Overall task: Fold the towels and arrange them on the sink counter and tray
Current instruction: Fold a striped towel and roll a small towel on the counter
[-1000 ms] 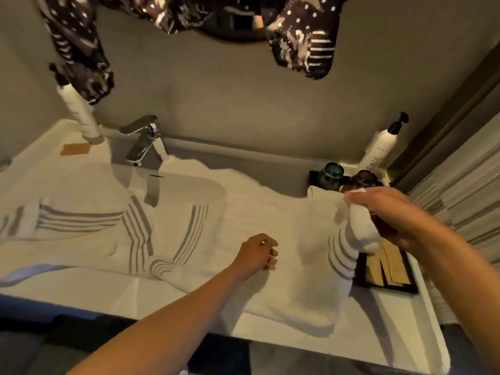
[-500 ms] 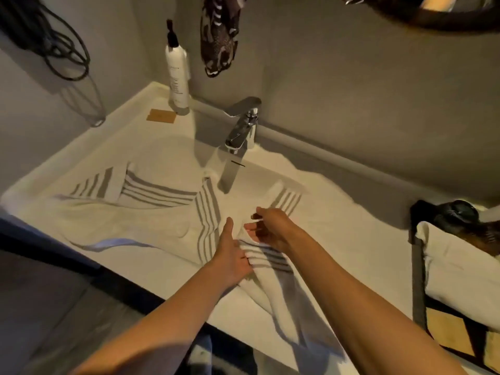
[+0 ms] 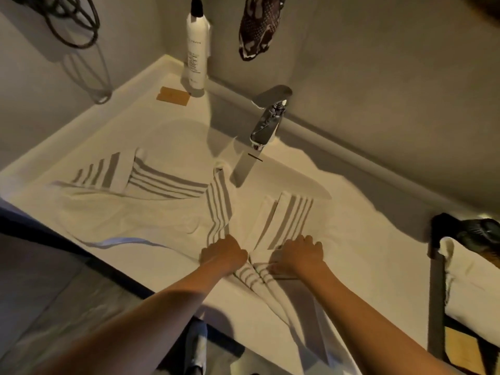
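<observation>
Towels are lying loose across the sink counter [image 3: 151,123], and the person is working at the near edge of the striped towel [image 3: 257,239], which is spread over the basin below the faucet [image 3: 266,123] and spilling off the front of the counter. Both hands are curling down onto the cloth side by side: the left hand [image 3: 223,253] is bunching fabric just left of a stripe band, fingers closed into it, and the right hand [image 3: 299,255] is gripping the gathered fold beside it, knuckles up. They seem to be holding it there because the stripes mark the hem, a handy line for squaring up a fold. A second striped towel [image 3: 113,190] is sprawling to the left, still unfolded. Far right, a plain white towel [image 3: 470,288] is draping over the dark tray [image 3: 434,293]. Compared with half a second ago, the right hand has dropped from hovering over the cloth to clutching it, and the left has shifted from resting flat to a closed grip, the two now sitting level with each other.
</observation>
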